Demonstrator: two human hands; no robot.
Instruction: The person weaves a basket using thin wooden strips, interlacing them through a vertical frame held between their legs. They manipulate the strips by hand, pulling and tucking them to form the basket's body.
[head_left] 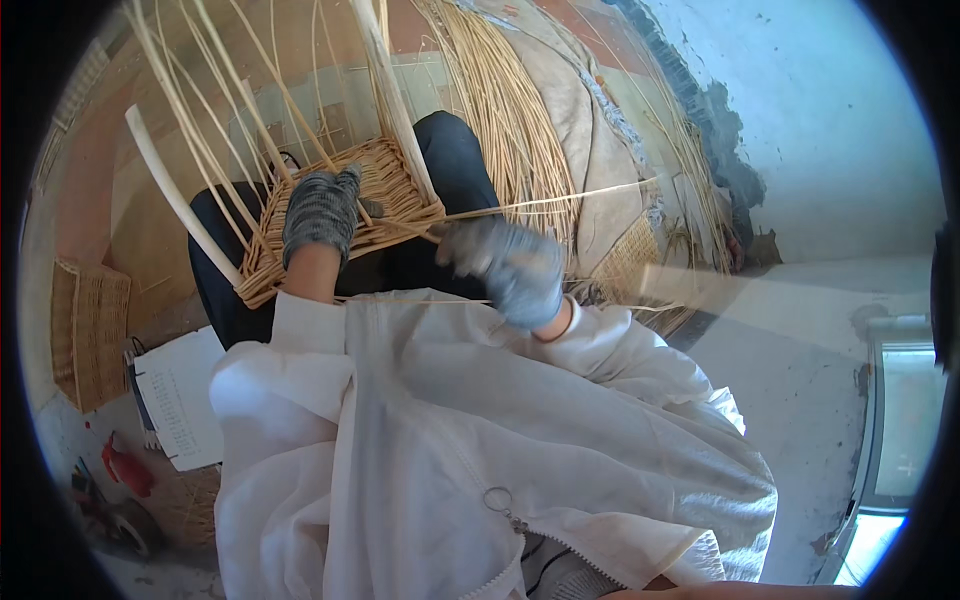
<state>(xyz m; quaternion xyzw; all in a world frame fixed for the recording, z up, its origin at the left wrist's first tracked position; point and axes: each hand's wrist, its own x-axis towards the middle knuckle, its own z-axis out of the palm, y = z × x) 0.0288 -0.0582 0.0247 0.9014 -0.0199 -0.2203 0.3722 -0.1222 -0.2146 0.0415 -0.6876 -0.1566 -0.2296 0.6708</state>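
A partly woven wicker basket rests across my lap, with tall rods standing up from its edges. My left hand, in a grey knit glove, is closed over the near side of the weave, its thumb among the rods. Just right of the basket, my right hand wears a similar glove and is blurred by motion. A wicker rod runs from the near edge into its curled fingers. A pale peeled stake rises at the basket's left corner, and a second pale stake at its right.
Long wicker rods lie in a thick bundle beyond my right knee, beside a tan cloth. Thin strands reach right toward the wall. At left stand a finished wicker basket and an open notebook; a red object lies below.
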